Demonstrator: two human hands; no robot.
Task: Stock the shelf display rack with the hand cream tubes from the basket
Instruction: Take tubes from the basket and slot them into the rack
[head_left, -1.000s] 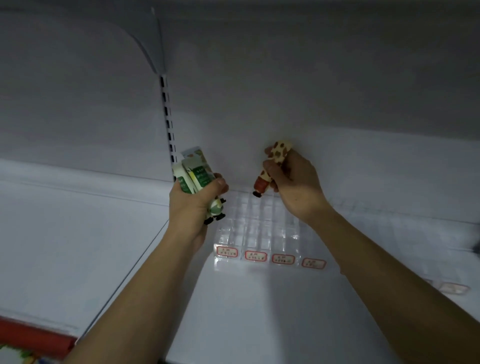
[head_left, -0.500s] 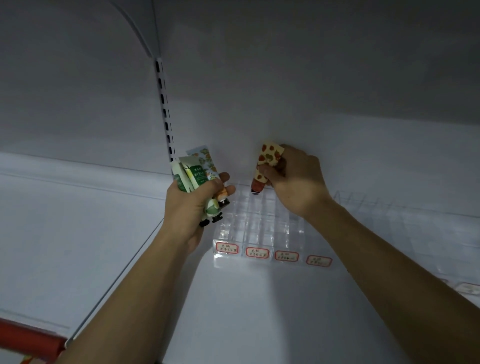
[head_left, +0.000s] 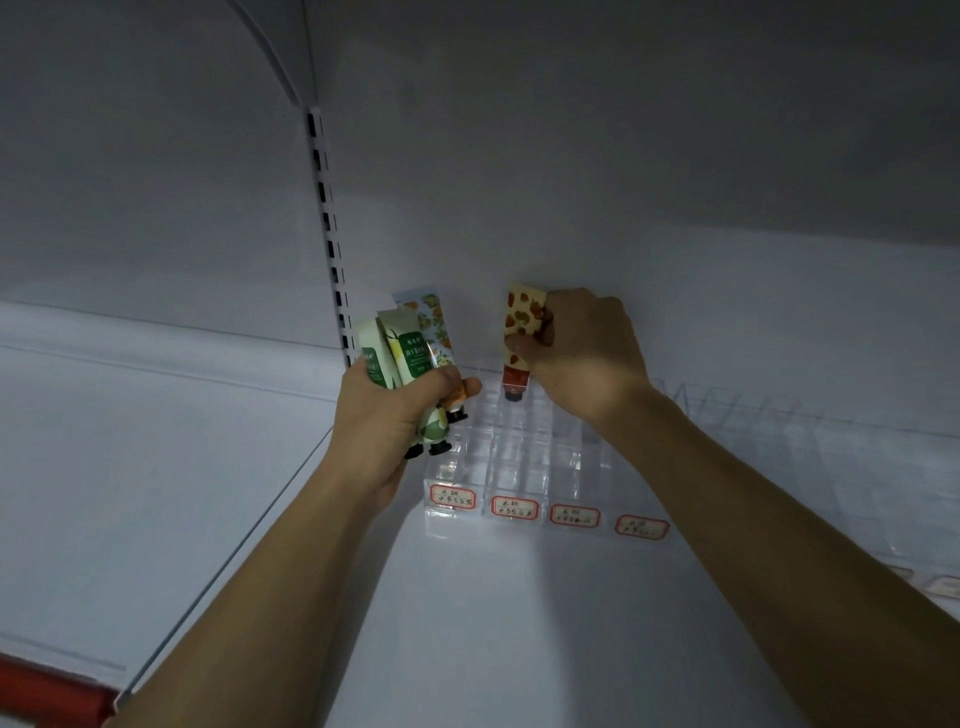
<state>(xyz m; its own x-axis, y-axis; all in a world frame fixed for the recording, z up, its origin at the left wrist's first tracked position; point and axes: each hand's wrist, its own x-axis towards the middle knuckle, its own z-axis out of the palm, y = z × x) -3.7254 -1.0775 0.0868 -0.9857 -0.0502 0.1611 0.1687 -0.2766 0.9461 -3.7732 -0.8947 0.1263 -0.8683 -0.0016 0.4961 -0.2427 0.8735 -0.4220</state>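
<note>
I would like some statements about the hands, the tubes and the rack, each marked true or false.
1. The right hand holds one strawberry tube cap down over the clear rack. True.
2. The left hand is empty. False: it grips a bunch of tubes.
3. The rack carries red-bordered labels on its front. True.
4. The rack's front cells are full of tubes. False: they look empty.
5. The strawberry tube has a white cap. False: its cap is dark.

The strawberry tube (head_left: 522, 343) now stands upright, no longer tilted; the right hand (head_left: 582, 358) has lowered it, its cap just entering a far compartment of the clear rack (head_left: 519, 462).
</note>
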